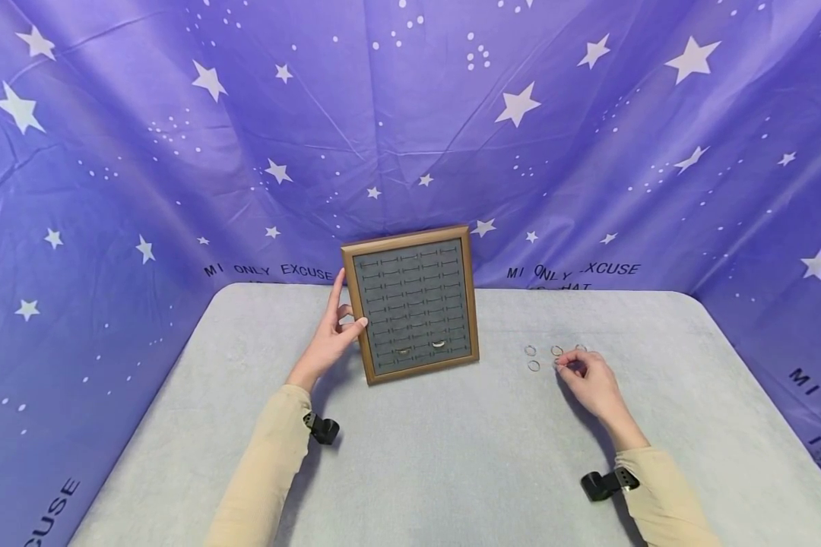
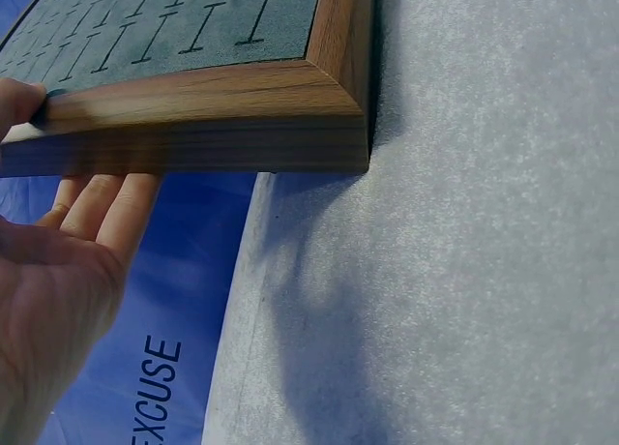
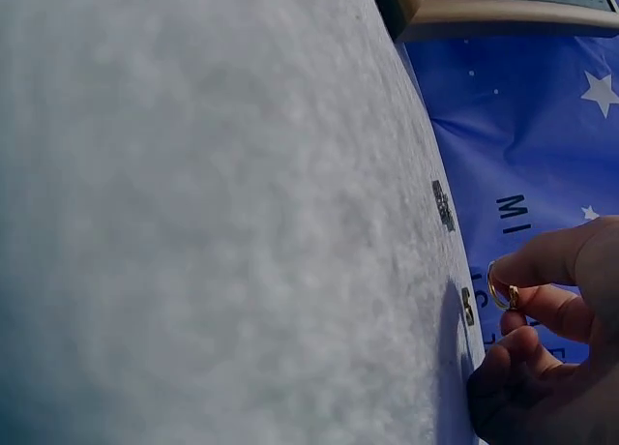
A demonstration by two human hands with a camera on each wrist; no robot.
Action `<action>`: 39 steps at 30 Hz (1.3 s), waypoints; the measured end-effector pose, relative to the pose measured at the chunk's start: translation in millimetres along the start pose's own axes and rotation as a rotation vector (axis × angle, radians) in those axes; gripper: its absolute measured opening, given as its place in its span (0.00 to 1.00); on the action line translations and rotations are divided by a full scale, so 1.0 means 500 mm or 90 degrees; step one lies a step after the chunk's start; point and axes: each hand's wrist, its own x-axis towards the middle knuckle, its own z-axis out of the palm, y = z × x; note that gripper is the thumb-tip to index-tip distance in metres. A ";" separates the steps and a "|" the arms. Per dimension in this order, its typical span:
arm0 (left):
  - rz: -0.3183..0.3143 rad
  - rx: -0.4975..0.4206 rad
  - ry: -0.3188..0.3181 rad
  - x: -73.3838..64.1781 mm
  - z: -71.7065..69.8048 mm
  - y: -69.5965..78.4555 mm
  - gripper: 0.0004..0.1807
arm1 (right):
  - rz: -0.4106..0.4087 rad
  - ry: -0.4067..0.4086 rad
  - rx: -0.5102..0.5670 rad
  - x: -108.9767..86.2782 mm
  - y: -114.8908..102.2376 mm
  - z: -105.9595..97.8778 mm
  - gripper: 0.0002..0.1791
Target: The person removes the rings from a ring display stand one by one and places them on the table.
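The person's left hand point(image 1: 327, 346) held a display board point(image 1: 474, 304) by its left side, with the thumb on the front of the wooden border and other fingers behind it. The board was raised to face the person, and in the head view its top leaned somewhat to the left. Whether its lower edge touched the table point(image 1: 417, 456) could not be told with certainty. On its grey-green face there were rows of short dark slots, and near the bottom two rings were set in them: a silvery ring point(image 1: 439, 345) toward the right, and a darker, gold-looking ring point(image 1: 403, 351) to the left of it.

The right hand point(image 1: 591, 384) was well apart from the board, on its right side, low over the table. It was narrow at the tips, because the thumb and a finger pinched a gold ring point(image 3: 494, 285). Just beside this hand lay several loose rings point(image 1: 534, 365), close together but apart from each other; one of them was partly hidden behind the fingers.

Both sleeves point(image 1: 260, 463) were beige, and at each wrist a small black camera point(image 1: 324, 431) was fastened. Behind the pale grey table hung a purple-blue cloth point(image 1: 438, 114) with white stars, dots and dark printed letters.
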 end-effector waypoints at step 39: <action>0.008 0.004 -0.003 0.002 -0.003 -0.008 0.50 | -0.001 -0.027 -0.028 0.004 0.010 -0.008 0.02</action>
